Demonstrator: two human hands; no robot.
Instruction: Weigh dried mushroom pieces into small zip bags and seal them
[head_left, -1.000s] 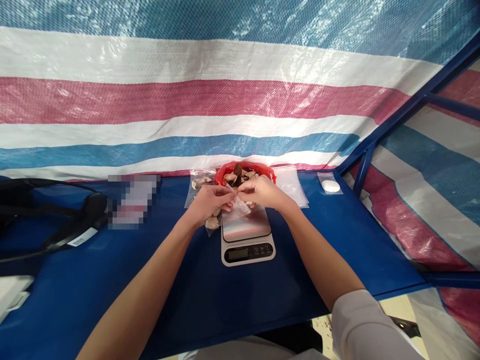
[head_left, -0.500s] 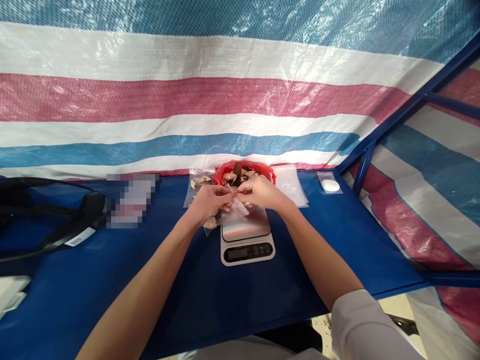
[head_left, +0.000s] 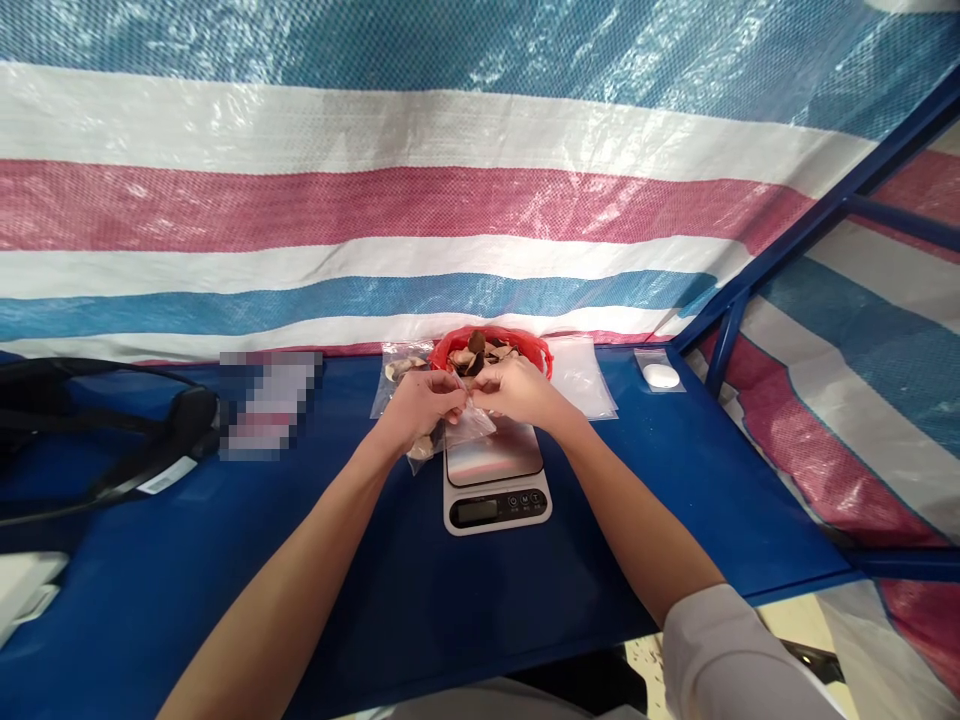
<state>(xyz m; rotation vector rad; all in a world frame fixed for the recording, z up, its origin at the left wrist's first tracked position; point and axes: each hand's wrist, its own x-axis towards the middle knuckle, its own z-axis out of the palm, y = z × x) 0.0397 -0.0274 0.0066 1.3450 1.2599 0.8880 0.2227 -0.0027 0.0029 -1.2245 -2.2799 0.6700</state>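
1. Plainly, with my clock face centred on the scale [head_left: 500, 510], blue tabletop [head_left: 420, 590] runs from it to the near edge at 6 and widely toward 3, where the side edge slants past a blue frame [head_left: 795, 245].
2. At 12 the striped tarp [head_left: 375, 208] walls off the far edge; at 9 I see a black strapped object [head_left: 193, 422].
3. The tarp is a shiny woven sheet, wrinkled; the scale has a glossy rectangular plate in a white, round-cornered body.
4. A crumpled red bag [head_left: 541, 350] at 12 gapes around curled, brown-and-cream dried pieces [head_left: 478, 350]. Similar pieces lie in clear plastic [head_left: 405, 368] between 10 and 11.
5. Between 1 and 2 I see flat translucent bags [head_left: 585, 378]; at 2, a smooth white oval [head_left: 661, 376] on a small clear pouch.
6. Near 12, above the plate's far end, the small clear bag [head_left: 474, 424] looks thin, creased and glinting; I can't tell what it contains.
7. Left hand [head_left: 421, 402], at 10, and right hand [head_left: 521, 388], just past 12, both pinch its top, fingers closed and fingertips nearly meeting.
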